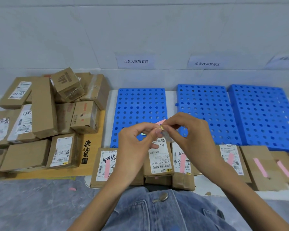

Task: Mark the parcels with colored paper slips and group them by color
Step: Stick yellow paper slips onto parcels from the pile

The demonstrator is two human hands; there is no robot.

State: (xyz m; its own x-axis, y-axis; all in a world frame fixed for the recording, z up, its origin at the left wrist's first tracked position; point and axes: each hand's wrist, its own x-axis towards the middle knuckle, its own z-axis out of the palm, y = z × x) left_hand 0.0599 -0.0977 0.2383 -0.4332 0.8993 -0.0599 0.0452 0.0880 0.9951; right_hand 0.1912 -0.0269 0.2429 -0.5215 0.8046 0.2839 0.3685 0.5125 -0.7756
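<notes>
Left hand point(137, 142): thumb and forefinger pinch the paper slips point(161, 126); the other fingers are curled.
Right hand point(190, 130): meets the left fingertip to fingertip and pinches the same slips from the right.
Paper slips: held above the near row; a pink end pokes out on the far side and a pale piece hangs below. Their number cannot be made out.
Near row of parcels point(230, 159): pink strips show on several; the middle parcel point(160, 161) is partly behind the hands, and the rightmost is cut off.
Blue pallets point(205, 107): three perforated ones just beyond the row, their near edges partly hidden.
Pile of boxes point(43, 110): far left, on a cardboard sheet point(90, 147), cut by the left edge.
Wall signs point(135, 61): the rightmost is blurred.
</notes>
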